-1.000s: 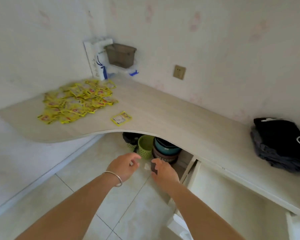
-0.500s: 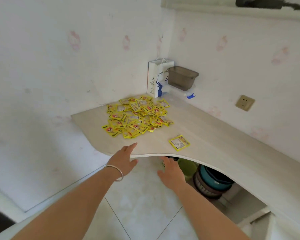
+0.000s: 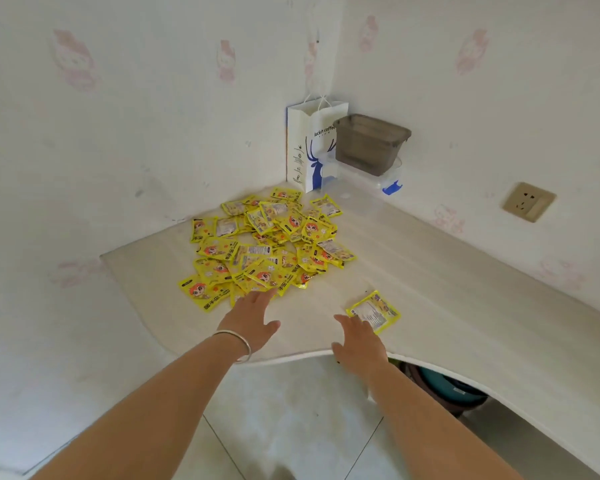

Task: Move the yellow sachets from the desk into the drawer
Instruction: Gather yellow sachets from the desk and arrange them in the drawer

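A heap of several yellow sachets (image 3: 267,244) lies on the pale corner desk (image 3: 447,282), close to the corner. One lone yellow sachet (image 3: 374,310) lies apart, nearer the desk's front edge. My left hand (image 3: 253,317), with a silver bangle on the wrist, reaches over the desk with straight fingers, its tips at the near edge of the heap. My right hand (image 3: 359,341) is stretched flat over the desk edge, fingertips at the lone sachet's near corner. Neither hand holds anything. The drawer is out of view.
A white paper bag (image 3: 312,147) with a blue deer stands in the corner beside a grey plastic box (image 3: 371,142) on a clear container. A wall socket (image 3: 529,201) is at the right. Basins (image 3: 454,393) sit under the desk on the tiled floor.
The view has swung left and up from the drawer toward the corner. Both hands have risen from below the desk edge onto the desktop and reached toward the sachets.
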